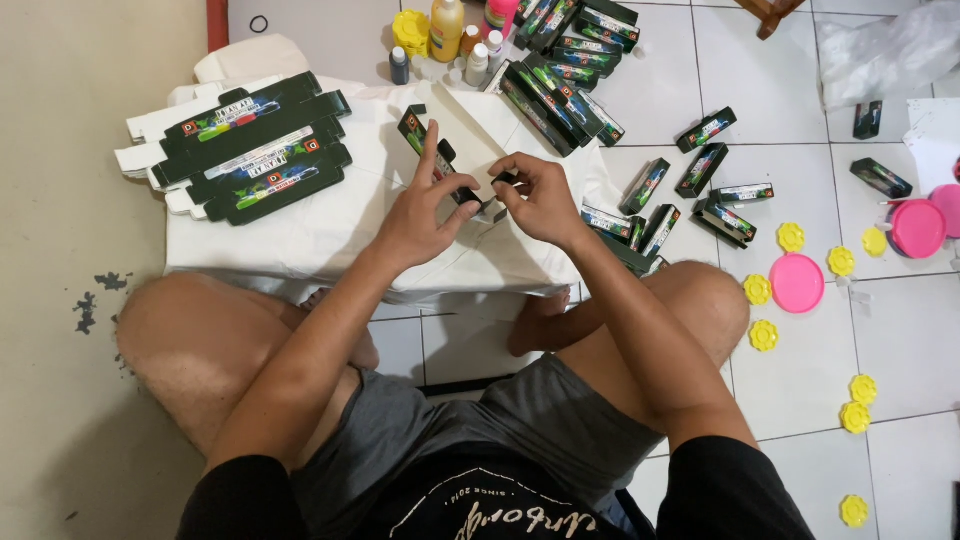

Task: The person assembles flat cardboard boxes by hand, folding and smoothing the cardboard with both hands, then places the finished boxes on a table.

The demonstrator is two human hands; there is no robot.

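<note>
Resting over the middle of a low white-covered stand [330,240], a small black carton [440,160] is held between both hands. Its long body slants up and away toward the stand's far edge, with its near end down between the hands. The left hand [420,215] grips the carton's near part from the left, thumb and curled fingers closed on it while the index finger points straight up along its side. The right hand [545,200] meets it from the right, fingertips pinched together on the carton's small end flap.

At the stand's far left corner lies a stack of flat, unfolded black cartons [255,150], fanned slightly and printed in bright colours. Along the far right edge a row of assembled black boxes [555,95] leans together, and beyond it on the tiled floor [900,330] stand small bottles [447,30], one yellow. More finished black boxes [700,180] are scattered on the floor to the right of the stand. Farther right lie yellow scalloped caps [765,335] and round pink lids [797,283]. The person sits cross-legged with bare knees on either side of the stand's near edge.
</note>
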